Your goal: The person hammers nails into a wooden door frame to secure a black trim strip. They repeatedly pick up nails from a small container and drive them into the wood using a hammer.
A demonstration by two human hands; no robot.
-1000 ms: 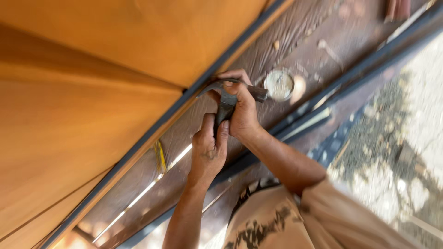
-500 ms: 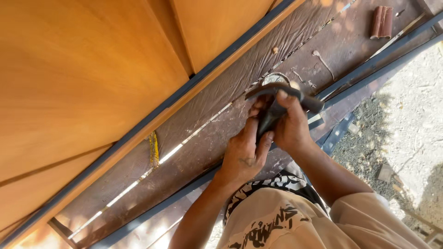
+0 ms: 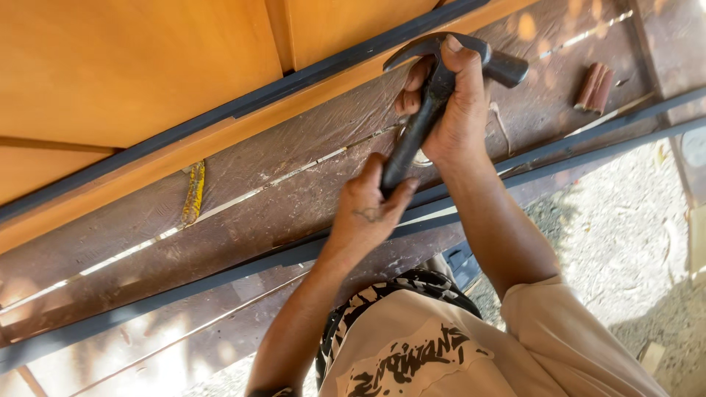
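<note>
Hammer (image 3: 434, 88) over brown workbench (image 3: 243, 213) | yellow strip (image 3: 193, 192) lies far left on bench | left hand (image 3: 368, 213) clamps handle's near end | right hand (image 3: 452, 110) grips just under dark head | ridged brown block (image 3: 597, 87) sits right, apart.

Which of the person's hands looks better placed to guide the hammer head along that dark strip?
Probably the right hand: it wraps the hammer just under the head, up by the strip. The left hand grips low on the handle, farther from it.
</note>
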